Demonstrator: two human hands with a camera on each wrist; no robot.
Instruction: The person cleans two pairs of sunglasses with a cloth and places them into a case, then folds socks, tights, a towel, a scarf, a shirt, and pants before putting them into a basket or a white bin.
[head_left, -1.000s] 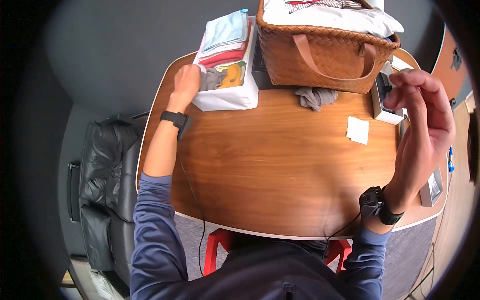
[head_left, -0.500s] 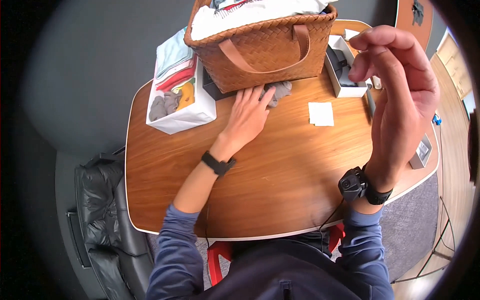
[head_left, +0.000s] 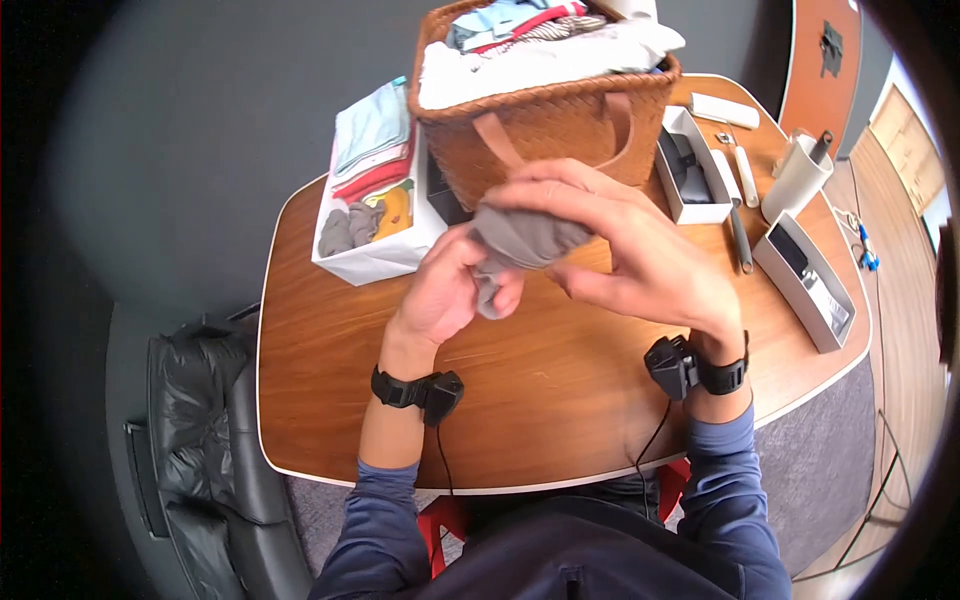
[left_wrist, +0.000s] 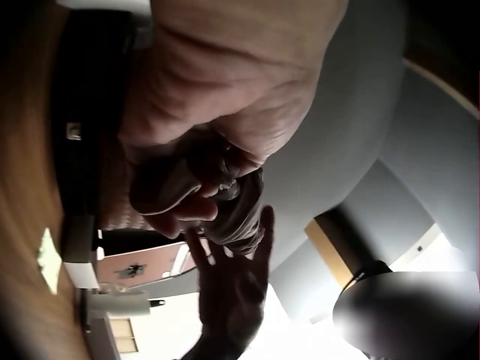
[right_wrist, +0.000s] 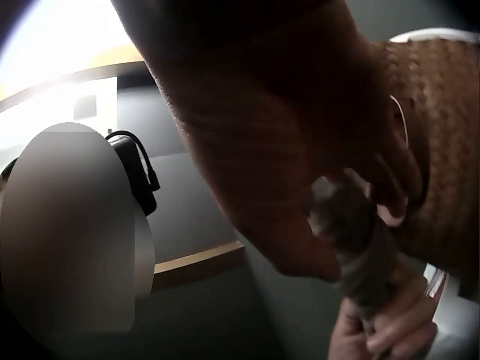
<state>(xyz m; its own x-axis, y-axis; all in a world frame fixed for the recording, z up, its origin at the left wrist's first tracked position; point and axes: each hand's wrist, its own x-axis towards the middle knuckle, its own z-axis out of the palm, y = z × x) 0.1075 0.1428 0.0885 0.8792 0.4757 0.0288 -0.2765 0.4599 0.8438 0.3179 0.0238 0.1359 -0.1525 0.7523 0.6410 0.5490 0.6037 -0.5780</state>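
Observation:
A grey sock bundle (head_left: 530,238) is held up over the table, in front of the wicker basket, with a loose end hanging at its lower left. My left hand (head_left: 438,288) grips it from the left, fingers curled round it, as the left wrist view of the bundle (left_wrist: 241,214) shows. From the right, my right hand (head_left: 655,250) reaches over its top with long, fairly straight fingers, and the thumb lies apart below. In the left wrist view, the right hand (left_wrist: 231,300) has its fingers spread at the far end of the bundle.
A white fabric box (head_left: 375,262) with folded cloths, grey bundles and a mustard one stands at the left. Behind my hands is the wicker basket (head_left: 460,140), heaped with clothes. Along the right are a white tray (head_left: 700,212), a lint roller (head_left: 724,110) and a grey-white box (head_left: 825,315).
My left hand left the white box, reached the grey sock bundle by the basket and lifted it toward me. My right hand came down from the right to the bundle.

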